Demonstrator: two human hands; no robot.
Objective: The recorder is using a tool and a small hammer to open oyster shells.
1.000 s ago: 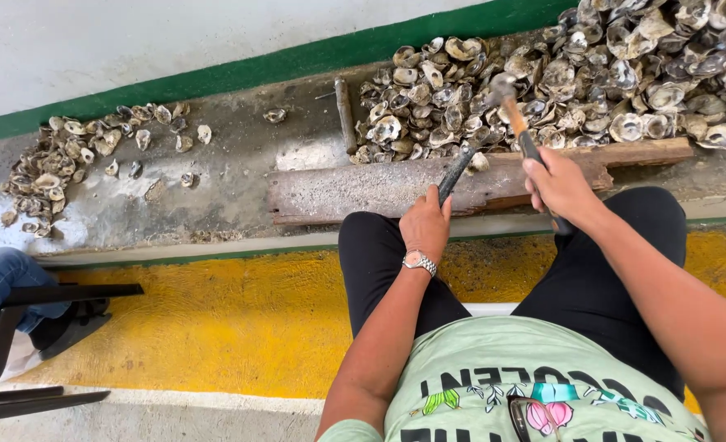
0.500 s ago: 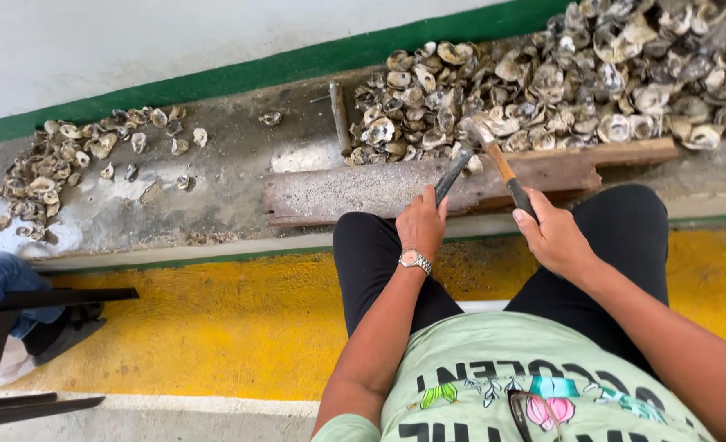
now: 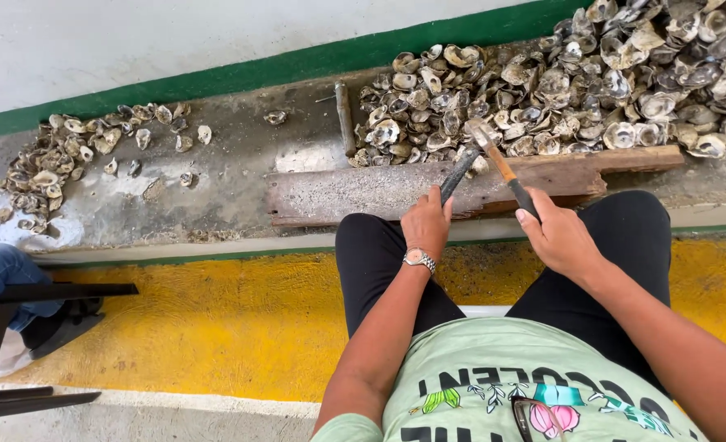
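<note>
Oyster shell [image 3: 479,162]: small, pale, lying on the far edge of the wooden plank [image 3: 363,192], just in front of the big shell heap [image 3: 592,74]. Your left hand [image 3: 427,225] has its fingers closed round a dark flat blade [image 3: 459,173], tip pointing at that shell. Your right hand [image 3: 561,237] has its fingers wrapped tight on a hammer [image 3: 498,160] with a wooden handle; the metal head sits just above the shell, whether touching cannot be told. Wristwatch [image 3: 418,259]: on your left wrist. Smaller shell pile [image 3: 52,160]: far left on the concrete ledge [image 3: 215,176], well apart. Yellow floor strip [image 3: 199,327]: below the ledge
</note>
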